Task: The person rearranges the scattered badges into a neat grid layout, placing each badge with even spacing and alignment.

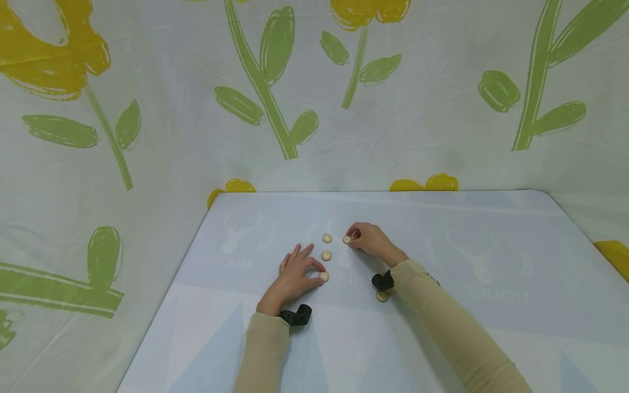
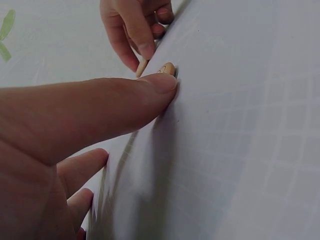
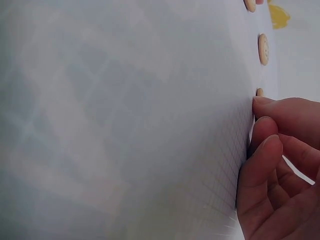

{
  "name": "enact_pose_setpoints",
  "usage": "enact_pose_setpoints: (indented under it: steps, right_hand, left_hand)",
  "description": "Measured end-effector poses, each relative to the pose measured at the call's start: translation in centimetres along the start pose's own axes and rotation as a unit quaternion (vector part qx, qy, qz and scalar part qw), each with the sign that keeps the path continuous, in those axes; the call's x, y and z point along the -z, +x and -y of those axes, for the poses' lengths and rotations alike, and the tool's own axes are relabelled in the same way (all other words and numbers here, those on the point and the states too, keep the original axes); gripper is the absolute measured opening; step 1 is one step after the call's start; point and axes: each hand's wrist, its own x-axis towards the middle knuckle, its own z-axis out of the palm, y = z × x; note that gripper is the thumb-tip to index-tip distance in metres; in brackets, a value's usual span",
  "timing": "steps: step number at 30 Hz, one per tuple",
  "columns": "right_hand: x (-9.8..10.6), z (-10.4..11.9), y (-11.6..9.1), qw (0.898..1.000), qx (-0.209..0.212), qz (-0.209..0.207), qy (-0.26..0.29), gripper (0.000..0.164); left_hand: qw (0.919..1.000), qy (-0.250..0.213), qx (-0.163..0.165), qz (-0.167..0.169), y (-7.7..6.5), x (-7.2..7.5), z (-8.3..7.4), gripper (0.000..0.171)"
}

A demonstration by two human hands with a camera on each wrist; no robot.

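Observation:
My left hand (image 1: 293,277) pinches a round wooden button (image 1: 323,277) at its edges between thumb and index finger, low over the table; the other fingers are spread. In the left wrist view the thumb covers much of that button (image 2: 168,68). My right hand (image 1: 369,239) pinches another button (image 1: 346,239) by its right edge, farther back on the table. Left of it lies a loose button (image 1: 327,238), and a second one (image 1: 326,255) sits just nearer, in a column with the left hand's button. The right wrist view shows one loose button (image 3: 263,49) flat on the surface.
More buttons (image 1: 381,296) lie by the right wrist, partly hidden under the black wrist camera (image 1: 382,281). The pale, printed tabletop (image 1: 491,349) ends at a back edge against a flowered cloth (image 1: 422,125).

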Motion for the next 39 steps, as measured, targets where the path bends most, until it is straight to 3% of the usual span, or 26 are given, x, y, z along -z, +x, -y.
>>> enact_pose_setpoints:
  steps: [7,17,23,31,39]
  right_hand:
    - [0.2,-0.1,-0.1,1.000,-0.003,0.010,0.007,0.024]
    - [1.0,-1.6,-0.5,0.995,-0.014,0.052,0.086,0.032]
    - [2.3,-2.4,-1.5,0.997,-0.013,0.049,0.061,0.032]
    - [3.4,-3.2,-3.5,0.998,0.028,0.053,0.002,0.030]
    - [3.5,-3.9,-5.2,0.998,0.035,0.044,-0.006,0.029]
  left_hand:
    - [1.0000,0.001,-0.003,-0.002,0.0,-0.1,0.0,0.013]
    - [0.9999,-0.009,0.002,-0.005,-0.1,-0.6,0.1,0.012]
    - [0.9999,-0.011,-0.004,-0.004,-0.1,-0.5,0.1,0.013]
    - [0.9999,-0.009,-0.009,-0.007,-0.2,-0.4,0.3,0.012]
    - [0.9998,-0.010,-0.017,-0.006,-0.1,-0.1,0.1,0.013]
